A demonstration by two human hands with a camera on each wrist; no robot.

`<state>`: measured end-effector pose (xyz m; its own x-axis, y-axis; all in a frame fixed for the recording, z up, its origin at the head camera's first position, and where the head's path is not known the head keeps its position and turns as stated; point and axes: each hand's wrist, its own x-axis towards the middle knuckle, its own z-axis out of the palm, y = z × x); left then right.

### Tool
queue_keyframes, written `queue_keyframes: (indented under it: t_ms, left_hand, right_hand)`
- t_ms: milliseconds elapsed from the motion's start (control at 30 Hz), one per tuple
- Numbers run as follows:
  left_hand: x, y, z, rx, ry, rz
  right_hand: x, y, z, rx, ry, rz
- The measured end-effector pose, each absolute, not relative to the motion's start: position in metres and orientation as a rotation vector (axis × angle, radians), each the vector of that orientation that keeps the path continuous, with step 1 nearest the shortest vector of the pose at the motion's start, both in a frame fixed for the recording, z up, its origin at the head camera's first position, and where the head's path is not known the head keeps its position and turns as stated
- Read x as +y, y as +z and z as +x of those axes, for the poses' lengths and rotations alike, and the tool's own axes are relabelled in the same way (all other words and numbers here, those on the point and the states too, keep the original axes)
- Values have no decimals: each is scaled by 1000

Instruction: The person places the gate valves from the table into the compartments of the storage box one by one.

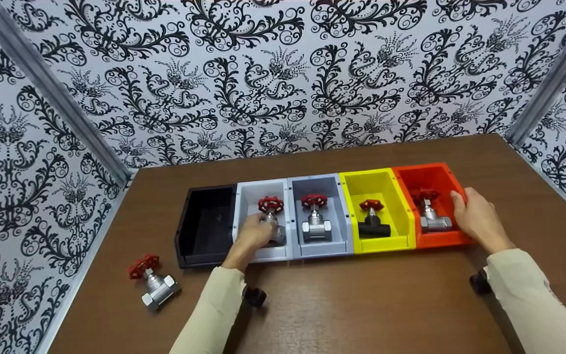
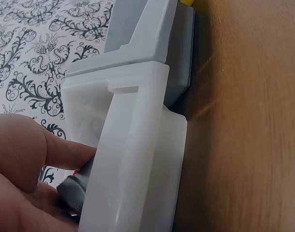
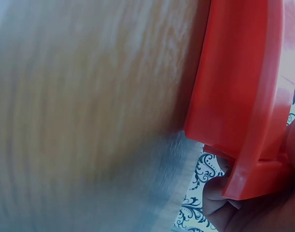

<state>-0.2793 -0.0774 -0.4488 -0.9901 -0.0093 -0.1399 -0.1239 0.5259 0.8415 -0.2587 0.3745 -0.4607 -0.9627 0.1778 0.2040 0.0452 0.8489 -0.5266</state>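
Note:
My left hand (image 1: 253, 232) reaches into the white bin (image 1: 269, 253) and grips the metal body of a gate valve with a red handwheel (image 1: 270, 203). In the left wrist view, thumb and fingers close around the valve's grey end (image 2: 75, 192), just behind the bin's front wall. At the far right of the row, my right hand (image 1: 480, 220) holds the side wall of the red bin (image 1: 444, 240). The right wrist view shows its fingers (image 3: 216, 193) curled round that bin's edge. A silver valve with a red wheel (image 1: 435, 222) lies inside the red bin.
Between them stand a grey-blue bin (image 1: 321, 249) with a silver valve (image 1: 317, 228) and a yellow bin (image 1: 383, 243) with a dark-bodied valve (image 1: 375, 229). A black bin (image 1: 208, 221) ends the row at left. Another silver valve (image 1: 159, 290) lies on the brown table (image 1: 361, 305). Patterned walls enclose the table.

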Motion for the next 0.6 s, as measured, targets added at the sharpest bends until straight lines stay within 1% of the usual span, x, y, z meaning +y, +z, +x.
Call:
queue_keyframes:
  t_ms: [267,600]
  left_hand:
    - [-81,-446,-281,2664,1442,-60]
    - [-80,-443,-280,2609,1466,-77]
  right_hand:
    - [374,-459,-259,-2810,812,-194]
    - [373,-461,-257,-2822,823,-197]
